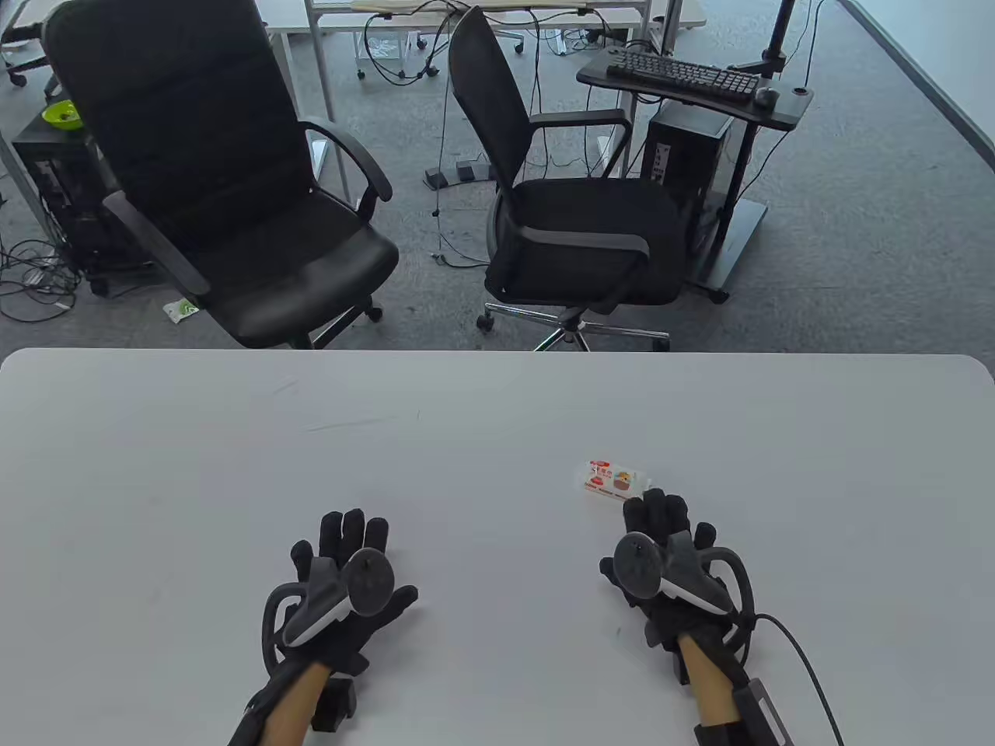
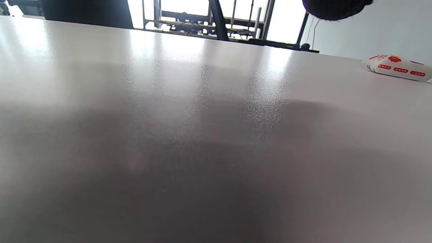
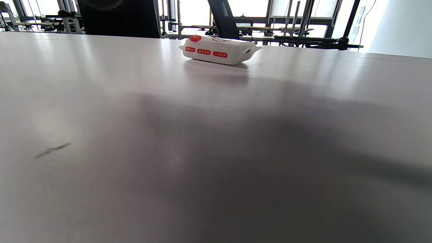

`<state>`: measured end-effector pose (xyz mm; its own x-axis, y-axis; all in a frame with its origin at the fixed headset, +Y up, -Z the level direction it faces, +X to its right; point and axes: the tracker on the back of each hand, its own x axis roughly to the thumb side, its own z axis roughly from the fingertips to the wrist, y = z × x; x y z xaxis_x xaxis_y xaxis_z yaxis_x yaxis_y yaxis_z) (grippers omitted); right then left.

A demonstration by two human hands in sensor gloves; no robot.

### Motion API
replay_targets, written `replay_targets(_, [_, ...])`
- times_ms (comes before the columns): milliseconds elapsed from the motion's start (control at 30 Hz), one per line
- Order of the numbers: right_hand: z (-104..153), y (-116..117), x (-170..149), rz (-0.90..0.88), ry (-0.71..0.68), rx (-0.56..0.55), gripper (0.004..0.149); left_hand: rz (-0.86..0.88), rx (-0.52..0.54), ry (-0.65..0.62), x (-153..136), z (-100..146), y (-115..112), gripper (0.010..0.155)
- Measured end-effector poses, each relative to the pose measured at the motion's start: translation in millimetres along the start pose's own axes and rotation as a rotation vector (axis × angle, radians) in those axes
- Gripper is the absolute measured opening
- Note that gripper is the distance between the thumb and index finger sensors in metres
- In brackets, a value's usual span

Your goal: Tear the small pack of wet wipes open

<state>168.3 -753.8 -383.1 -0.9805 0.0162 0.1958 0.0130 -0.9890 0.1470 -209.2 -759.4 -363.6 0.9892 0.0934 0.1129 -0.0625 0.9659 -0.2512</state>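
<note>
A small white wet wipes pack (image 1: 613,478) with red print lies flat on the white table (image 1: 466,435), right of centre. It also shows in the right wrist view (image 3: 219,50) and at the far right of the left wrist view (image 2: 398,67). My right hand (image 1: 661,536) lies palm down on the table just below the pack, fingers stretched toward it, fingertips close to its near edge but apart from it. My left hand (image 1: 350,559) lies palm down with fingers spread, well left of the pack. Both hands hold nothing.
Two black office chairs (image 1: 233,179) (image 1: 575,210) stand beyond the table's far edge. A keyboard stand (image 1: 692,78) is at the back right. A cable (image 1: 801,660) runs from my right wrist toward the bottom edge.
</note>
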Motion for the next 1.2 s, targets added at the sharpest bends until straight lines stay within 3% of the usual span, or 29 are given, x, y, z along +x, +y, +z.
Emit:
replay_targets(267, [-7.4,-2.0,-3.2,0.016,0.047,-0.020,0.085,0.005,0.007,-0.004,0.2,0.4,2.7,0.090])
replay_targets(400, [-28.7,-12.9,-13.0,0.014,0.109,-0.022,0.089,0.020,0.011,-0.011,-0.4,0.6,3.9,0.091])
replay_targets(567, [-71.5,-25.7,-29.4,-0.054,0.202,0.092,0.093,0.017,0.003,-0.024,1.9,0.6,2.8,0.091])
replay_targets(767, [-109.2,-22.3,-32.4,-0.078,0.269,0.241,0.095,0.009,-0.001,-0.039,5.2,0.7,2.4,0.090])
replay_targets(867, [-122.4,-14.3,-32.0,-0.110,0.295,0.303,0.093,0.009,-0.008,-0.041,5.8,0.8,2.1,0.090])
replay_targets(967, [-129.8,-8.8,-29.9,-0.031,0.299,0.296,0.087,0.012,-0.010,-0.047,6.5,0.7,1.9,0.090])
replay_targets(1067, [-129.7,-7.3,-28.7,-0.027,0.288,0.241,0.071,0.015,-0.014,-0.056,7.7,0.5,1.5,0.090])
replay_targets(1200, [-125.0,-10.9,-22.6,-0.034,0.251,0.225,0.069,0.026,-0.014,-0.068,9.5,1.1,1.4,0.090])
